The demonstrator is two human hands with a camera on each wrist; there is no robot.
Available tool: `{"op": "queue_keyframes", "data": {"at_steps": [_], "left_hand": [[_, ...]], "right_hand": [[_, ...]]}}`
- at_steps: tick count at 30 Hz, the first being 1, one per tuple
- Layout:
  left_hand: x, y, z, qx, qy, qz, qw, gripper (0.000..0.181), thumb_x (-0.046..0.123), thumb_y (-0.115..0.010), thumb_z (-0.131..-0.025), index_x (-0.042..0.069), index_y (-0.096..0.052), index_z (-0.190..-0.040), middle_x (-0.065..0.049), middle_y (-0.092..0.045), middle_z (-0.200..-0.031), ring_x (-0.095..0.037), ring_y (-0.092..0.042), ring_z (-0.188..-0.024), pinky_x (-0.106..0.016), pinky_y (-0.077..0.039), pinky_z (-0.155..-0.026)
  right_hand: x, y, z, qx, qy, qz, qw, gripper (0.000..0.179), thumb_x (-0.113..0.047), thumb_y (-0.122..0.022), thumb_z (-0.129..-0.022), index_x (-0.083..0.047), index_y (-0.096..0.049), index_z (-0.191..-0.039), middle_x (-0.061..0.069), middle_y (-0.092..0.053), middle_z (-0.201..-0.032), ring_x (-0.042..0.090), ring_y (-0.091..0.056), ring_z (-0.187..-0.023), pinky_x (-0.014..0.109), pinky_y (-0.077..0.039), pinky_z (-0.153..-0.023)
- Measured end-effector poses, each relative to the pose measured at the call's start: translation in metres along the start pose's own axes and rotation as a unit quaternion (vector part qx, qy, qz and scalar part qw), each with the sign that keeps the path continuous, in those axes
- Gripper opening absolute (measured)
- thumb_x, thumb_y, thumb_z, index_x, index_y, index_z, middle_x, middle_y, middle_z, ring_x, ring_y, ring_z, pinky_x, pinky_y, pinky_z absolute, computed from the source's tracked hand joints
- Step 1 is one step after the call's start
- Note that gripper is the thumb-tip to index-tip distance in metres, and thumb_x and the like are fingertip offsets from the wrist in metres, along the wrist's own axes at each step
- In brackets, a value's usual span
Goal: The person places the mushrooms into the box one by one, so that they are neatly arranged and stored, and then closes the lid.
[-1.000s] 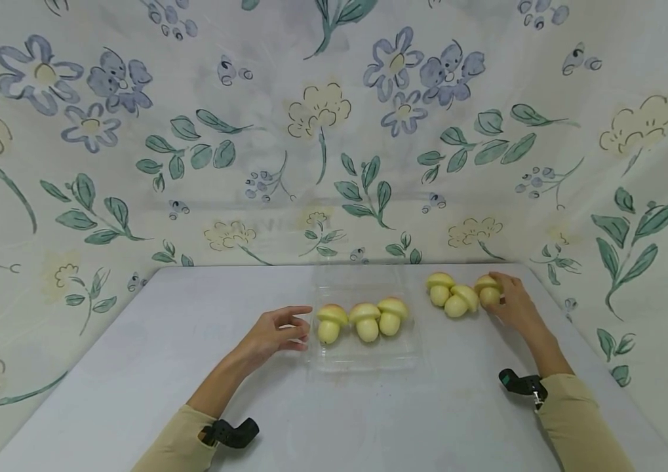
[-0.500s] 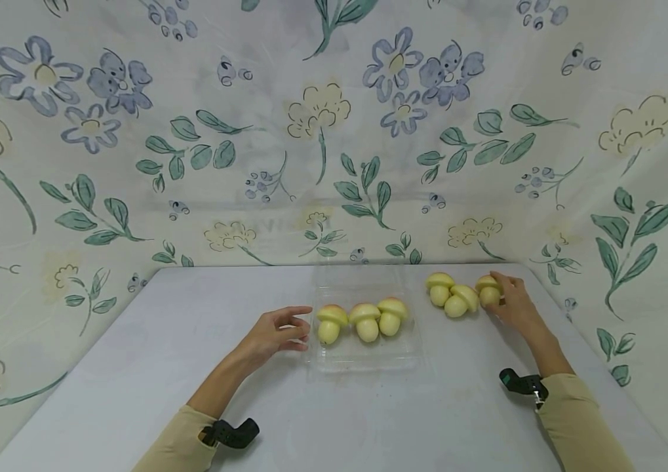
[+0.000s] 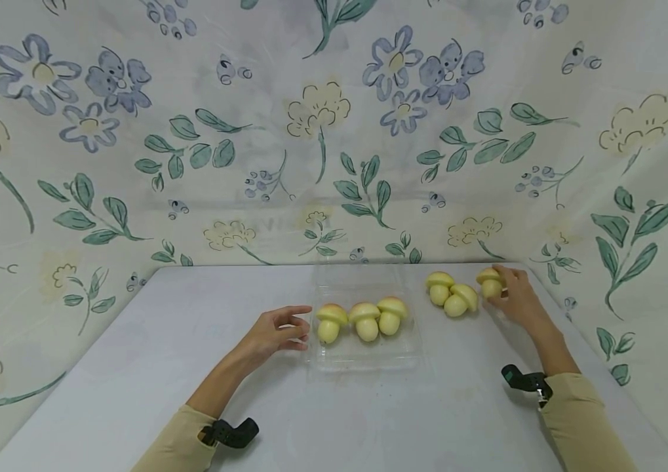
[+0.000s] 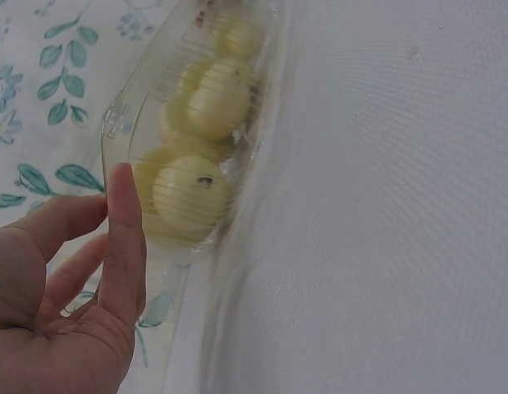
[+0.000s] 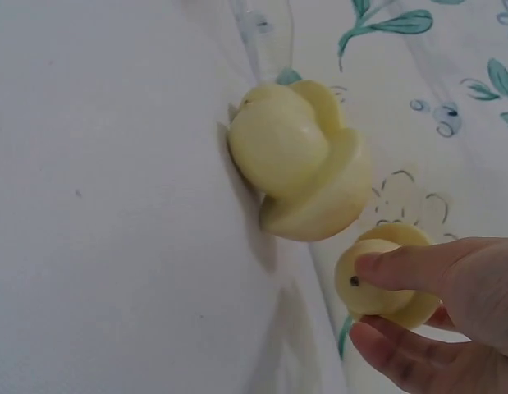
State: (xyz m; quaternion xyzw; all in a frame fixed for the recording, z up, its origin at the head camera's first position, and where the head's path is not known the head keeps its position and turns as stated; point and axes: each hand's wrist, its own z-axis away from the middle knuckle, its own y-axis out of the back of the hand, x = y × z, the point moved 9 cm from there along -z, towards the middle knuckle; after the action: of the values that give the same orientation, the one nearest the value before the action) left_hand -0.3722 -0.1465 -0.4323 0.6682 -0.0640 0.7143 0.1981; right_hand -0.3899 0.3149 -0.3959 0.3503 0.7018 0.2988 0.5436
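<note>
My right hand pinches a yellow mushroom-shaped piece between thumb and fingers, at the far right of the table. In the right wrist view the held mushroom appears just off the table, its rounded stem with a dark spot facing the camera. Two more mushrooms lie touching beside it. A clear plastic box holds three mushrooms in a row. My left hand is at the box's left wall with loosely bent fingers; in the left wrist view a fingertip meets the box edge.
The box's clear lid stands open at the back, near the floral cloth behind the table. A white table carries everything. Black wrist cameras are strapped over both beige sleeves.
My right hand has shifted slightly back and right, lifting the gripped mushroom a little away from the two beside it. The left hand and the box have stayed put.
</note>
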Motion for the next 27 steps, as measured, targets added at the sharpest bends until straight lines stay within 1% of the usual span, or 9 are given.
{"op": "queue_keyframes", "data": {"at_steps": [8,11,14,17,27], "left_hand": [[0.001,0.0,0.0,-0.001,-0.001,-0.002,1.0,0.054,0.008,-0.067,-0.092,0.003,-0.048,-0.143,-0.01,-0.058,-0.104,-0.017,-0.065,-0.088,-0.031,-0.063,-0.079],[0.001,0.0,0.0,-0.002,-0.002,0.001,1.0,0.055,0.008,-0.067,-0.092,0.003,-0.047,-0.143,-0.01,-0.058,-0.104,-0.017,-0.065,-0.088,-0.031,-0.063,-0.079],[0.0,0.0,-0.001,-0.002,-0.002,0.002,1.0,0.055,0.008,-0.066,-0.092,0.002,-0.047,-0.143,-0.009,-0.058,-0.103,-0.017,-0.065,-0.088,-0.031,-0.063,-0.079],[0.0,0.0,-0.001,-0.002,-0.002,0.001,1.0,0.055,0.008,-0.067,-0.092,0.002,-0.047,-0.143,-0.009,-0.058,-0.103,-0.017,-0.065,-0.088,-0.031,-0.063,-0.079],[-0.001,0.0,-0.001,-0.002,-0.001,-0.003,1.0,0.056,0.008,-0.067,-0.092,0.001,-0.046,-0.144,-0.01,-0.058,-0.104,-0.017,-0.065,-0.088,-0.03,-0.063,-0.078]], "right_hand": [[-0.014,0.01,0.0,0.007,0.023,0.009,0.9997,0.07,-0.005,-0.063,-0.093,0.005,-0.024,-0.15,0.041,-0.028,-0.135,0.051,-0.056,-0.104,0.057,-0.053,-0.084],[-0.02,0.013,0.001,0.008,0.031,0.007,0.9995,0.07,-0.005,-0.063,-0.093,0.006,-0.024,-0.149,0.041,-0.029,-0.133,0.05,-0.056,-0.103,0.057,-0.053,-0.086],[-0.026,0.015,0.002,0.009,0.037,0.006,0.9993,0.069,-0.004,-0.063,-0.093,0.008,-0.024,-0.149,0.041,-0.029,-0.134,0.049,-0.056,-0.103,0.057,-0.053,-0.088],[-0.033,0.018,0.002,0.014,0.043,0.008,0.9989,0.069,-0.003,-0.065,-0.092,0.009,-0.026,-0.148,0.042,-0.029,-0.135,0.049,-0.057,-0.103,0.057,-0.054,-0.087],[-0.056,0.025,0.008,0.026,0.059,0.018,0.9978,0.069,-0.004,-0.065,-0.091,0.006,-0.029,-0.148,0.041,-0.031,-0.137,0.049,-0.058,-0.103,0.055,-0.055,-0.085]]}}
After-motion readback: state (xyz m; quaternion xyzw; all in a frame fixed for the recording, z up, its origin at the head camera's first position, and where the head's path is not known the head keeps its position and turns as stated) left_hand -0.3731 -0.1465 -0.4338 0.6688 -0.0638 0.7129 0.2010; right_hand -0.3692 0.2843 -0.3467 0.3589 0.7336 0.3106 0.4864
